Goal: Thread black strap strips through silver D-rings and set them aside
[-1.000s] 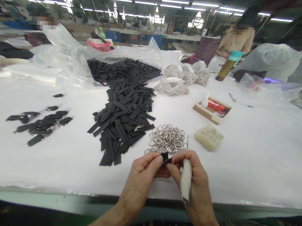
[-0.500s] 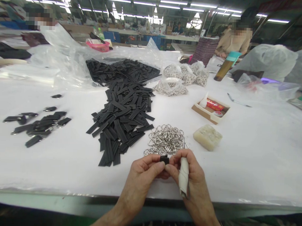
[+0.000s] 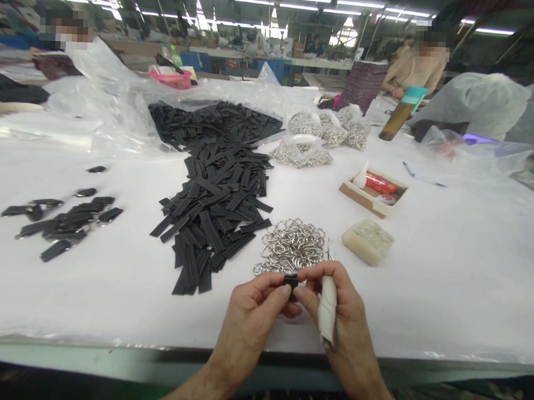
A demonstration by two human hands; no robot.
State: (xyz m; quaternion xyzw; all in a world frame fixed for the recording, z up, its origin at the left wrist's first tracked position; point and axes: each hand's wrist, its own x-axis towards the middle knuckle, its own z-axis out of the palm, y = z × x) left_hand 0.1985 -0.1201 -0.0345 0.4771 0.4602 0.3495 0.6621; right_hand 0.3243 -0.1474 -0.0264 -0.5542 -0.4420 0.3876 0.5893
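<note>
Black folded pieces, glinting with metal at their ends, lie loosely grouped on the left of the white table, well in from its near edge; I take these few as done. To their right a long heap of flat strips runs from the far side toward the near edge, with no metal that I can see on them, so I judge most is left. My left hand, over the near edge, has thumb and forefinger pinched narrow on a short black strip that looks folded; whether a ring sits in it I cannot tell. Just beyond lies a pile of loose metal rings, and nearer the far edge clear bags hold more. My right hand pinches the same strip from its side, a pale wrapped handle lying along its fingers. Farther right, a yellowish block and, just beyond it, a small open box sit apart from my hands.
</note>
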